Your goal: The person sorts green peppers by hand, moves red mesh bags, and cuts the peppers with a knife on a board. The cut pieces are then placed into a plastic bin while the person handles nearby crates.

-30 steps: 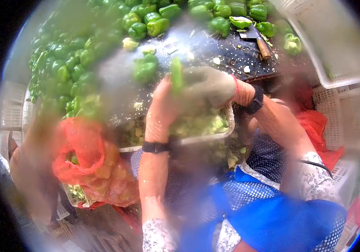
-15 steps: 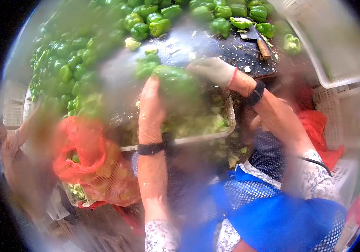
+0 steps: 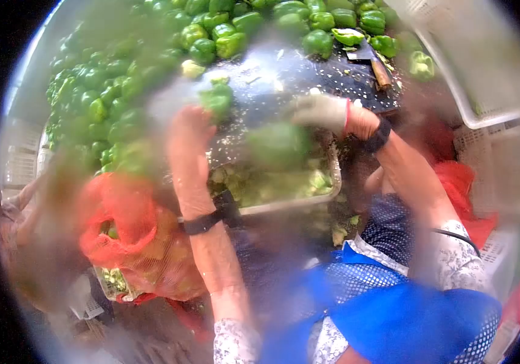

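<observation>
My left hand (image 3: 192,136), bare and blurred, is over the dark work surface (image 3: 260,67), next to a green pepper (image 3: 216,100); its fingers are too smeared to read. My right hand (image 3: 320,113) wears a pale glove with a red cuff and is near the surface's right part, its fingertips blurred. Between and below the hands is a blurred green pepper (image 3: 278,144), above a tray (image 3: 335,176) of pale green scraps. Whether a hand touches this pepper cannot be made out.
Many green peppers (image 3: 99,109) are heaped at the left and back. A knife (image 3: 380,71) lies at the back right beside a cut pepper (image 3: 348,36). A red mesh bag (image 3: 150,249) is at the lower left, a white crate (image 3: 484,118) at the right.
My left hand has moved left, away from the larger pepper. My right hand has shifted slightly right. The larger blurred pepper now appears lower and a little further right.
</observation>
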`<state>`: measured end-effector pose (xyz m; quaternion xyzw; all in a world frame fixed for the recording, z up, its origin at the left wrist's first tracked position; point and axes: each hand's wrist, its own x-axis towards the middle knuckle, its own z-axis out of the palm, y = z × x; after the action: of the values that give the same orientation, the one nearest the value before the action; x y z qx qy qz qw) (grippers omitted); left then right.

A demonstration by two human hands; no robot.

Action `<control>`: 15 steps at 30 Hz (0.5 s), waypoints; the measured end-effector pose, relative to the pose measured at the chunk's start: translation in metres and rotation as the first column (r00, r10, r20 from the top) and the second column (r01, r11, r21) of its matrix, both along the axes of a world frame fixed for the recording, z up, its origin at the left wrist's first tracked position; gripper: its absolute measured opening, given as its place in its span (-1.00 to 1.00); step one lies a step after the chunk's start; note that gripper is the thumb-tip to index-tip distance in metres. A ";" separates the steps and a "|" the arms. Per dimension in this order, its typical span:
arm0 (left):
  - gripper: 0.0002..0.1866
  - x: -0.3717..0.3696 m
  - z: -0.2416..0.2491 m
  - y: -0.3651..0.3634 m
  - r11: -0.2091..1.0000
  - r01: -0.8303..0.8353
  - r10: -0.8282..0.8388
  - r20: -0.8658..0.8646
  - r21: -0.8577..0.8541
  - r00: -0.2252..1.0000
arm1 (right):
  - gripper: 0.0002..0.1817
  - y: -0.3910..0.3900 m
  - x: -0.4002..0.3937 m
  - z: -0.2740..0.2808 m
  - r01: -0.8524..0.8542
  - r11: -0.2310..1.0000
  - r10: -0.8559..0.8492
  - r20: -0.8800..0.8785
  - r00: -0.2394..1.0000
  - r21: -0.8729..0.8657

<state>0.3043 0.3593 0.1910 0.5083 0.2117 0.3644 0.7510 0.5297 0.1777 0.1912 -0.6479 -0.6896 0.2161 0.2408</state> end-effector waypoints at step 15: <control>-0.63 -0.037 0.010 0.034 0.994 -0.038 0.056 0.180 -0.102 0.982 | -0.35 0.173 -0.076 0.017 0.226 0.948 -0.065 0.558 0.827 -0.224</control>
<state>0.2677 0.3934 0.2011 0.4300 0.1717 0.4163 0.7825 0.4535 0.3505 0.2083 -0.7610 -0.6396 0.0995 -0.0430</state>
